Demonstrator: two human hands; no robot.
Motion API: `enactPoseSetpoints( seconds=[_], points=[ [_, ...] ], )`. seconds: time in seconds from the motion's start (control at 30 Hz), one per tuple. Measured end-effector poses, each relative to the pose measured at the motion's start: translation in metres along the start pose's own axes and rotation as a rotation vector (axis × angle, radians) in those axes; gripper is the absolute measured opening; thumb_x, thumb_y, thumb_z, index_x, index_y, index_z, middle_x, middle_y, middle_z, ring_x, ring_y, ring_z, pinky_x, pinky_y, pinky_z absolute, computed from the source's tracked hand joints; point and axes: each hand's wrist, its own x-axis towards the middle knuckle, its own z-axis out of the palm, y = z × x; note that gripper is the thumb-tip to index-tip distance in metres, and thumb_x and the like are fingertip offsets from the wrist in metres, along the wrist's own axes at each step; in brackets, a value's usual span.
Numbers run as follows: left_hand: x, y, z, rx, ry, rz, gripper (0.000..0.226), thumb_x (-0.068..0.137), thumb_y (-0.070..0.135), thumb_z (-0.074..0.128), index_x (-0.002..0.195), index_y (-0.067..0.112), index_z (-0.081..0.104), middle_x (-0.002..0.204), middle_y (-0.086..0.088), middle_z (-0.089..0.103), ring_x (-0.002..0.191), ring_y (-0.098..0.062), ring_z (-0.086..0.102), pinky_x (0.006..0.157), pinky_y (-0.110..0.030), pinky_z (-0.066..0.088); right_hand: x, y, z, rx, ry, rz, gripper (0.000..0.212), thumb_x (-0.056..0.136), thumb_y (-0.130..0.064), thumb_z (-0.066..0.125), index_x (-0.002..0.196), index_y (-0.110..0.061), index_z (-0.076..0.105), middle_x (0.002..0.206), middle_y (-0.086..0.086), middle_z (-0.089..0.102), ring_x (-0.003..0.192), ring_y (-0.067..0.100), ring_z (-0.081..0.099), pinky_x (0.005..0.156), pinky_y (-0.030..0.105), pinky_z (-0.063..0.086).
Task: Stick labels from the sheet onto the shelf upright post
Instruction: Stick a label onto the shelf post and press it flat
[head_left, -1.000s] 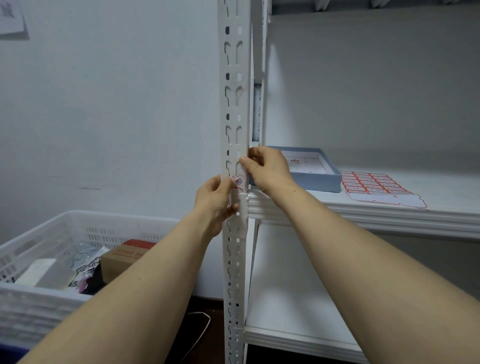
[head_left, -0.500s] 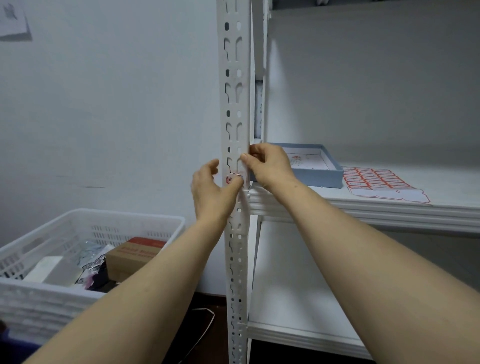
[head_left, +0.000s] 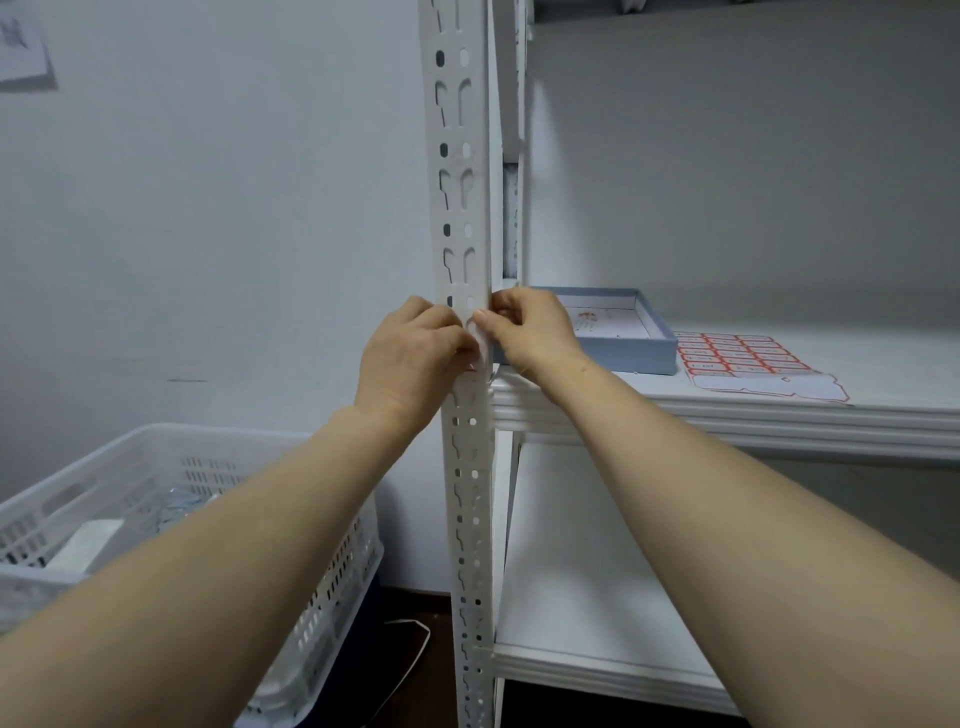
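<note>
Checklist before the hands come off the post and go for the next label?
1. Left hand and right hand grip post at shelf height: ok.
2. Label flat on post: cannot tell, hands cover it.
3. Label clear of the post's slots: cannot tell.
4. Sheet on shelf, labels left on it: ok.
5. Right hand's reach to sheet, past the low box: ok, probably.

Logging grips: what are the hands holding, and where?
The left hand covers a red-edged label on the upright post; the right hand touches the post's edge. Actual grip cannot be told.
</note>
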Motion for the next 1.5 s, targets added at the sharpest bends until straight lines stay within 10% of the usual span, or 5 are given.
enactPoseSetpoints(
  seconds=[0.73,1.5],
  points=[
    [-0.011,0.005,0.010,0.423,-0.056,0.079,0.017,0.065,0.000,0.072,0.073,0.008,0.059,0.067,-0.009,0.055,0.059,-0.027,0.049,0.060,-0.031,0.021,-0.004,-0.004,0.002,-0.086,0.010,-0.032,0.025,0.095,-0.020,0.052,0.111,-0.005,0.063,0.113,0.011,0.066,0.105,0.025,0.059,0.095,0.037,0.046],
    [-0.016,-0.019,0.019,0.354,0.220,0.178,0.012,0.085,0.026,0.069,0.078,0.016,0.065,0.076,-0.002,0.061,0.074,-0.020,0.038,0.064,-0.032,0.031,0.001,0.003,0.001,-0.060,-0.008,-0.034,0.030,0.093,-0.022,0.055,0.117,-0.005,0.060,0.116,0.009,0.065,0.108,0.021,0.059,0.094,0.031,0.046]
  ],
)
